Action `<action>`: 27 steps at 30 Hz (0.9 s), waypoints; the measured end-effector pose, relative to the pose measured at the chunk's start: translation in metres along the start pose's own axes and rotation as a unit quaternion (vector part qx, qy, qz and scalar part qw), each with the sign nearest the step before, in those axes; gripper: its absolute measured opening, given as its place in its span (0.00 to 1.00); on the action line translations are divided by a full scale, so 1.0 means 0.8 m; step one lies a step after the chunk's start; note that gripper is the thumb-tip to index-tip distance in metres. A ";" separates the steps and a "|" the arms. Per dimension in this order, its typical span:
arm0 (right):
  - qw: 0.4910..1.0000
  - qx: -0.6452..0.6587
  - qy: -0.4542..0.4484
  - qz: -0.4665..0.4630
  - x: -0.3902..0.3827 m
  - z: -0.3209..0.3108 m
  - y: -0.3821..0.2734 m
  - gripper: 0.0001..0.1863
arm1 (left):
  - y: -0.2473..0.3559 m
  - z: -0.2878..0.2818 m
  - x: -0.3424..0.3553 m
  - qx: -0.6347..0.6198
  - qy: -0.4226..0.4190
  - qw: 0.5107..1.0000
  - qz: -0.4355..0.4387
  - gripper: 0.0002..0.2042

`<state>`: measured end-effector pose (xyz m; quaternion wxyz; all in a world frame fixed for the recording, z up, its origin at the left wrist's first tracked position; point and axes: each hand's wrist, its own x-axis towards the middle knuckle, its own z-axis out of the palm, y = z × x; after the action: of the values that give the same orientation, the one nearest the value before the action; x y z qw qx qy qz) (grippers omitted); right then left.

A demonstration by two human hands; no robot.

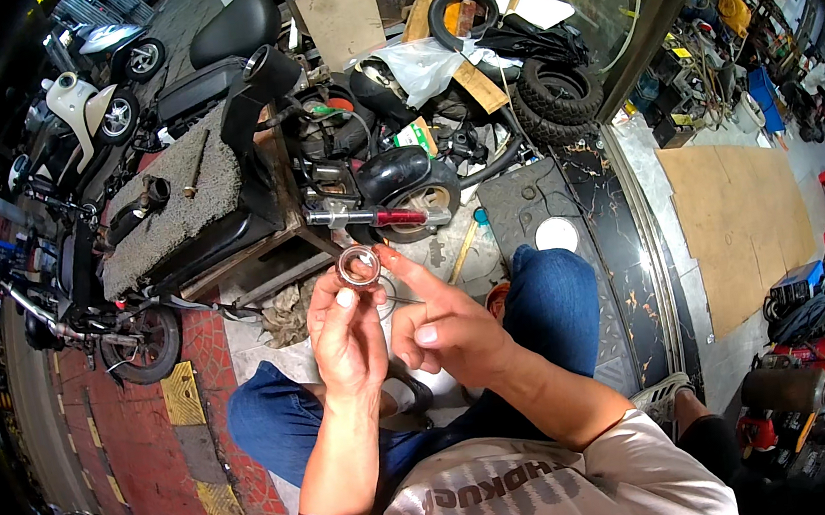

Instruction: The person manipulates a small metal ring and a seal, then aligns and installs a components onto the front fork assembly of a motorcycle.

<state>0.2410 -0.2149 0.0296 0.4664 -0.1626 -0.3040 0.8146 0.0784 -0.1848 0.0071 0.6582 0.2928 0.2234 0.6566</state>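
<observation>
Above my knees, my left hand (pixel 349 340) pinches a shiny metal ring (pixel 344 271), which looks like a bearing, between thumb and fingers. The ring's open centre faces up towards me. Just to its right is my right hand (pixel 449 332), with the index finger stretched out and its tip at or very near the ring's right edge. That fingertip looks reddish and smeared. The other fingers of the right hand are loosely bent and nothing shows in them. Beyond the ring, a shock absorber (pixel 398 217) with a red middle lies across the clutter by the wooden stand's corner.
A padded stand (pixel 180 196) on the left bears a dark metal part and a rod. Tyres (pixel 556 92) are stacked ahead right, near a white round lid (pixel 556 234). Cardboard (pixel 736 223) covers floor at right. Another person's shoe (pixel 663 392) is beside my right leg.
</observation>
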 end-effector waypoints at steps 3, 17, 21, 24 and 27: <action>1.000 0.024 0.007 0.011 0.001 0.001 -0.008 0.49 | 0.000 -0.009 -0.002 0.050 -0.025 0.998 0.019 0.10; 0.998 0.057 -0.016 -0.020 0.002 -0.006 -0.026 0.41 | 0.017 -0.016 0.004 -0.164 -0.045 0.981 -0.089 0.13; 0.996 0.070 -0.050 -0.016 0.006 0.000 -0.016 0.40 | 0.014 -0.019 0.008 -0.244 -0.099 0.958 -0.117 0.14; 0.996 0.066 -0.060 -0.014 0.008 0.000 -0.006 0.40 | 0.017 -0.017 0.004 -0.249 -0.059 0.959 -0.121 0.11; 0.997 0.056 -0.051 -0.011 0.008 0.007 -0.004 0.39 | 0.014 -0.024 0.004 -0.246 -0.052 0.960 -0.124 0.11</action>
<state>0.2365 -0.2101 0.0361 0.4671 -0.0909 -0.2831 0.8327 0.0577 -0.1801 0.0011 0.7969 0.1256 0.0545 0.5884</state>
